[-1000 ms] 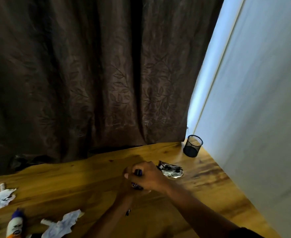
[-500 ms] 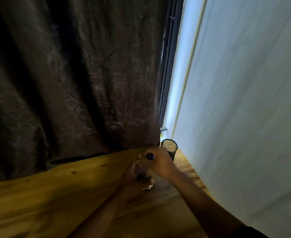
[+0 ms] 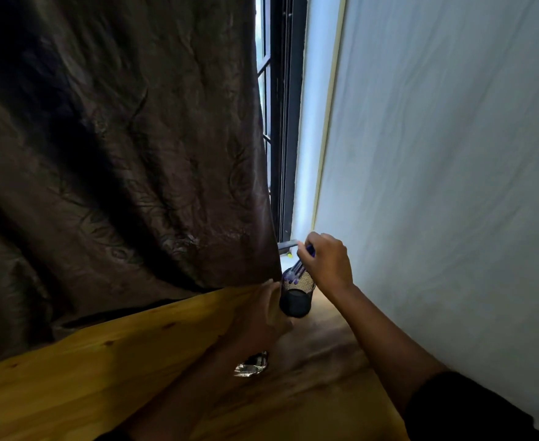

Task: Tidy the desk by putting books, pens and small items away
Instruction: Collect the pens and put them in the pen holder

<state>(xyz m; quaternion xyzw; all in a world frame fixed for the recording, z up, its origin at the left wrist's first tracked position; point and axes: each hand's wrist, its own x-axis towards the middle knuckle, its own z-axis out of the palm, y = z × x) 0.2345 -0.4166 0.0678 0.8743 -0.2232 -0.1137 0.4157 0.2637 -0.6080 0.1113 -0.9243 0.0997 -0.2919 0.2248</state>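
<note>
- Right now, the right hand (image 3: 325, 262) is up at about 1 o'clock from the middle of the wooden surface (image 3: 134, 361), in the far corner by the pale wall (image 3: 452, 186).
- Its fingers are curled round a bunch of pens (image 3: 297, 271), which look blue or purple.
- The pens stand almost straight up, tops leaning a little toward 1 o'clock. Their low ends are already inside the black mesh cup (image 3: 296, 297).
- The cup sits on the surface, right under the right hand. So the way to go is straight down, along the long line of the pens.
- The left hand (image 3: 269, 308) is just beside the cup, at its 9 o'clock side. It seems to touch or steady the cup, but how its fingers lie cannot be told; that part is dark and blurry.
- Both hands are close to the cup. Only the right one has the pens, so it probably has to let go.
- If the pens drop while leaning, the light cup could tip, so the steadying left hand looks useful.
- A shiny crumpled wrapper (image 3: 251, 365) lies on the surface at about 7 o'clock from the cup, near the left arm. It likely needs tidying next.
- A dark brown curtain (image 3: 118, 154) hangs behind the surface, at 10 to 12 o'clock.
</note>
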